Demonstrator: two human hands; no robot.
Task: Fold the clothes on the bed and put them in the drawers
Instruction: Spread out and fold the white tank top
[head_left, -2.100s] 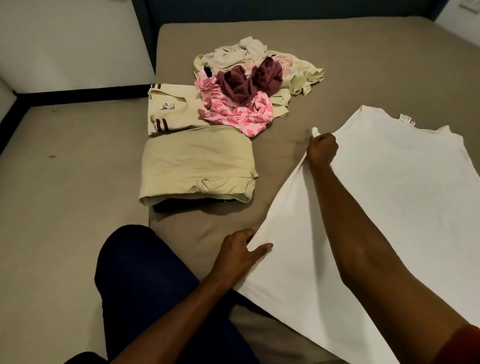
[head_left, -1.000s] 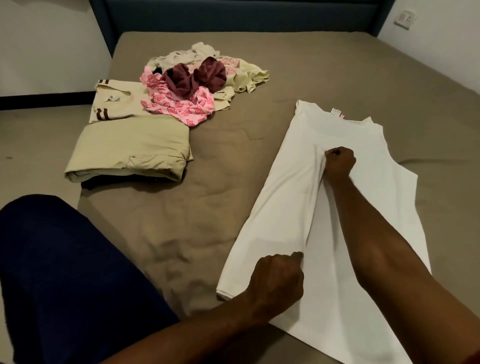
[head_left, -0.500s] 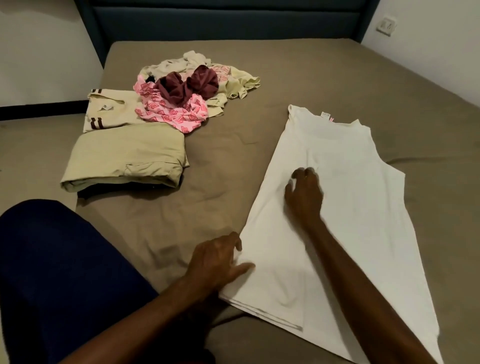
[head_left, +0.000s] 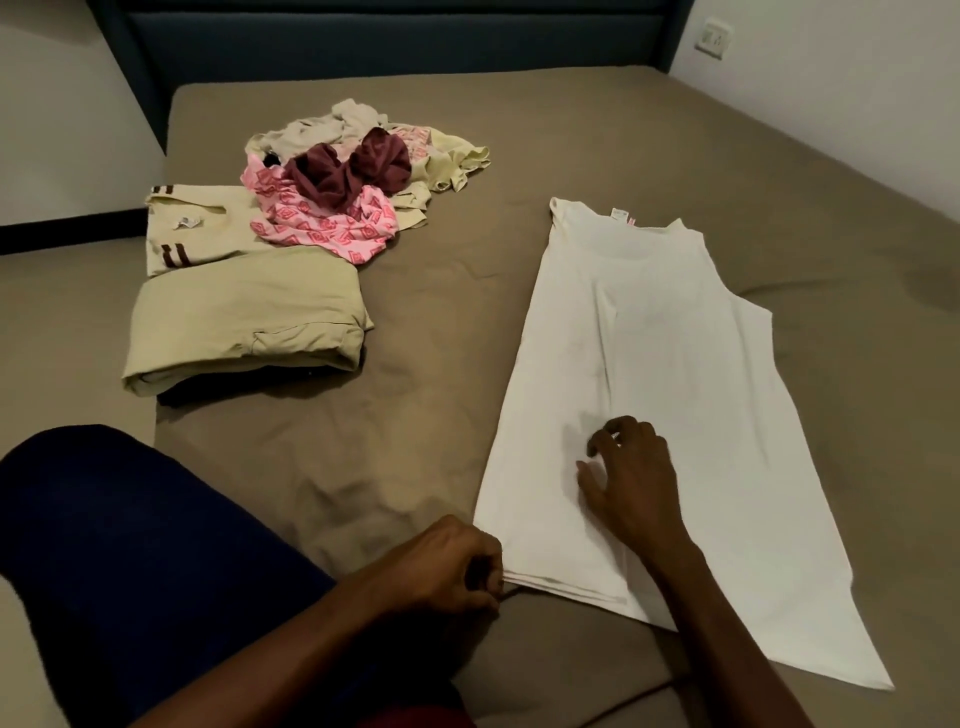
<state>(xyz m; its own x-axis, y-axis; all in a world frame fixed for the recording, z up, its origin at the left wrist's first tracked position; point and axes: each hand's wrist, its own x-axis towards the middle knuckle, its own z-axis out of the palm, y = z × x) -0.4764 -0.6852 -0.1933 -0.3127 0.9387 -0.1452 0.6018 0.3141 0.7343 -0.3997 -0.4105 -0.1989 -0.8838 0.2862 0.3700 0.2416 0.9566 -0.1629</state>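
Left hand (head_left: 447, 564) pinches the near hem corner of the white sleeveless cotton top (head_left: 691, 395), which lies flat on the brown-sheeted bed (head_left: 519, 135) (left side folded in). Right hand (head_left: 626, 480), just beyond that pinch, rests spread-fingered on the fabric, grasping nothing.

Two bare forearms reach in from the bottom of the frame, ending in the left hand (head_left: 447, 566) at lower centre and the right hand (head_left: 626, 478) just right of centre. Neither wrist shows a sleeve or jewellery. A leg in dark navy trousers (head_left: 130, 545) fills the lower left. A sliver of dark red cloth (head_left: 415, 719) shows at the bottom edge.
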